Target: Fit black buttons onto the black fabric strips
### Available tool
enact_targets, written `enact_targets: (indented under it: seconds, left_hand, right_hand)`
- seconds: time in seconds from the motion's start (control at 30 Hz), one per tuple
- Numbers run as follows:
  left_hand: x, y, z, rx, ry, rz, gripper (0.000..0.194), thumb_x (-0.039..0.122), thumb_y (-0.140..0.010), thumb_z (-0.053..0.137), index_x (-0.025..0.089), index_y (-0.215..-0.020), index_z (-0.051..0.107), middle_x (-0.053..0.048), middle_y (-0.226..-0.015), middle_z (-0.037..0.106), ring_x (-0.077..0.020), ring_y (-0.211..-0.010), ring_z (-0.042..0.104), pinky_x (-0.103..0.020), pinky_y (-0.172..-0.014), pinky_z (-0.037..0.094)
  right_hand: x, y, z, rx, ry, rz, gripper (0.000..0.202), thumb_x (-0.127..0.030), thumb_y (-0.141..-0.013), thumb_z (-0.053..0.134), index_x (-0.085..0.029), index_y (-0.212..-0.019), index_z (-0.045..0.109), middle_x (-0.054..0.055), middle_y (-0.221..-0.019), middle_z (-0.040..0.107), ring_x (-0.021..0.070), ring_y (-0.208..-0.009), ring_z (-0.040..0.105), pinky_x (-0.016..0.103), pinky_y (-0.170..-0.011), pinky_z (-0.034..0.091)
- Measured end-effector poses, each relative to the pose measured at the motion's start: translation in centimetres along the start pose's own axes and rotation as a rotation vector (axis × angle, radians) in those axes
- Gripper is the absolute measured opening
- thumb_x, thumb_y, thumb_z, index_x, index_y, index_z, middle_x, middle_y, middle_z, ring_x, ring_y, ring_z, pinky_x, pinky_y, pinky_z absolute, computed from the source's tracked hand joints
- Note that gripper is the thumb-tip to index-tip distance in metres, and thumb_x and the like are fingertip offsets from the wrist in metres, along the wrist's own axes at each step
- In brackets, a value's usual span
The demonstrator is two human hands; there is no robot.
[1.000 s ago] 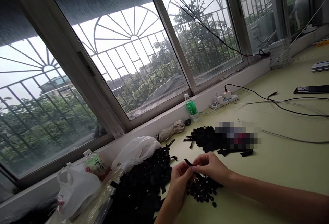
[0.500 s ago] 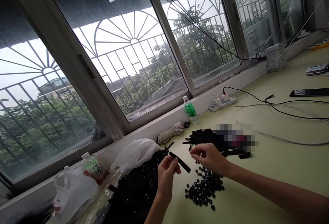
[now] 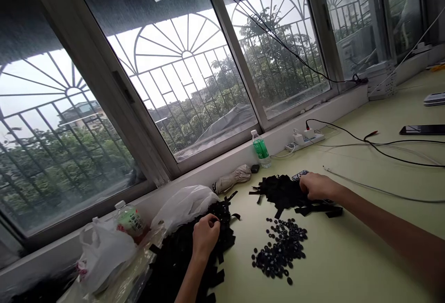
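Observation:
My left hand (image 3: 206, 236) is over the large heap of black strips (image 3: 174, 266) at the left, its fingers curled together. Whatever lies between those fingertips is hidden. A curved strip end (image 3: 236, 217) sticks out from the heap just right of it. My right hand (image 3: 317, 186) reaches to the right edge of a smaller pile of black strips (image 3: 280, 192), fingers bent down and closed at the pile. What they pinch is not visible. Between the hands and nearer to me lie many small round black pieces (image 3: 278, 252), loosely scattered on the pale green table (image 3: 347, 256).
A white plastic bag (image 3: 186, 205), a folded umbrella (image 3: 232, 179) and a green-labelled water bottle (image 3: 260, 149) line the window sill. A power strip (image 3: 304, 142) with cables (image 3: 382, 143) stands farther right, near a dark phone (image 3: 422, 129). Another bottle (image 3: 130, 219) stands at left.
My left hand has moved left onto the large heap; the black strip it held is no longer distinct. My right hand has shifted right and away, to the smaller pile.

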State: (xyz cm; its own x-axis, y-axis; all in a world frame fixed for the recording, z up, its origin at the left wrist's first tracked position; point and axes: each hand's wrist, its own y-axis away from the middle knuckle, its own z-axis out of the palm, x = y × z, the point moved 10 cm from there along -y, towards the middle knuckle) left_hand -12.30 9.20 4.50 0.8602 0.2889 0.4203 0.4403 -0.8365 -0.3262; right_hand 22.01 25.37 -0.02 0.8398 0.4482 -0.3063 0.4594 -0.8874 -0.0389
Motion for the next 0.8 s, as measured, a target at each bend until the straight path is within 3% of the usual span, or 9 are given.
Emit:
enact_targets:
  seconds: [0.13,0.3,0.47,0.57,0.8]
  left_hand:
    - [1.5,0.7,0.0,0.023,-0.067,0.059,0.017,0.016,-0.071,0.047,0.020,-0.077,0.063,0.001,-0.056,0.055,-0.0151,-0.059,0.053,-0.023,-0.055,0.030]
    - [5.6,2.5,1.4,0.006,-0.055,0.254,0.019,0.014,-0.071,0.045,0.018,-0.079,0.062,0.002,-0.057,0.050,-0.0132,-0.057,0.049,-0.023,-0.055,0.030]
    - [8.2,4.7,4.4,-0.336,0.021,0.401,0.018,0.017,-0.074,0.045,0.017,-0.073,0.063,0.001,-0.059,0.052,-0.0116,-0.056,0.046,-0.021,-0.053,0.031]
    - [8.3,5.9,5.3,-0.565,0.064,0.412,0.019,0.024,-0.075,0.047,0.017,-0.079,0.065,0.002,-0.061,0.053,-0.0107,-0.054,0.044,-0.020,-0.050,0.031]
    - [8.2,7.3,6.0,-0.765,0.048,0.382,0.020,0.029,-0.071,0.056,0.017,-0.083,0.066,-0.001,-0.069,0.060,-0.0132,-0.062,0.053,-0.020,-0.053,0.038]
  right_hand:
    - [-0.6,0.2,0.1,0.012,0.047,-0.002,0.022,0.001,-0.058,0.055,-0.015,-0.068,0.065,0.011,-0.078,0.064,0.0226,-0.071,0.061,0.023,-0.048,0.030]
    - [-1.5,0.3,-0.4,0.050,0.015,-0.046,0.016,-0.001,-0.059,0.054,-0.015,-0.061,0.062,0.009,-0.072,0.063,0.0222,-0.071,0.060,0.024,-0.049,0.030]
    - [-2.6,0.9,-2.6,0.208,-0.122,-0.095,0.008,-0.011,-0.066,0.052,-0.016,-0.065,0.058,0.008,-0.071,0.063,0.0186,-0.066,0.058,0.023,-0.051,0.033]
    - [-3.9,1.2,-3.2,0.265,-0.265,-0.172,0.006,-0.014,-0.068,0.051,-0.017,-0.068,0.056,0.007,-0.070,0.063,0.0172,-0.065,0.057,0.023,-0.053,0.037]
    - [-5.2,0.4,-0.3,0.115,-0.655,-0.197,0.020,-0.017,-0.064,0.056,-0.017,-0.084,0.056,0.002,-0.068,0.061,0.0155,-0.064,0.059,0.022,-0.054,0.043]
